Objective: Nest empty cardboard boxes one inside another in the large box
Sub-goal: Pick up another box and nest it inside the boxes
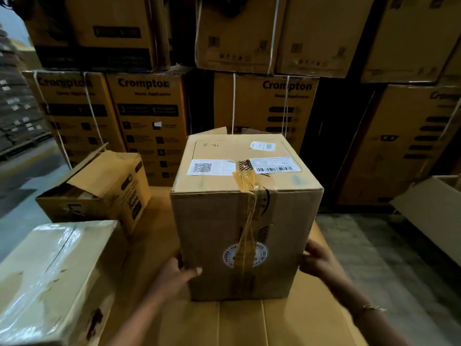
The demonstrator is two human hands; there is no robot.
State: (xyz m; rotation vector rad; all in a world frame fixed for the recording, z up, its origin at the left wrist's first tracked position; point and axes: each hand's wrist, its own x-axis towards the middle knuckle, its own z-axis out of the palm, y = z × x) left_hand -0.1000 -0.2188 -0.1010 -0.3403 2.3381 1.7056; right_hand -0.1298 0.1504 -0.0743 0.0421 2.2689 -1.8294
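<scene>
A tall brown cardboard box [239, 216] with white labels, yellow tape and a round stamp stands on a flat cardboard surface [249, 323] in front of me. My left hand [178, 273] holds its lower left corner, thumb across the front face. My right hand [318, 260] holds its lower right edge, fingers curled round the side. A smaller printed box [104, 188] with open flaps sits to the left. A plastic-wrapped box [50, 278] lies at the near left. An open large box [434, 211] shows at the right edge.
Stacks of strapped Crompton cartons [149, 121] form a wall right behind the work surface. Grey concrete floor [389, 245] runs along the right side. A shelving rack [17, 108] stands at the far left.
</scene>
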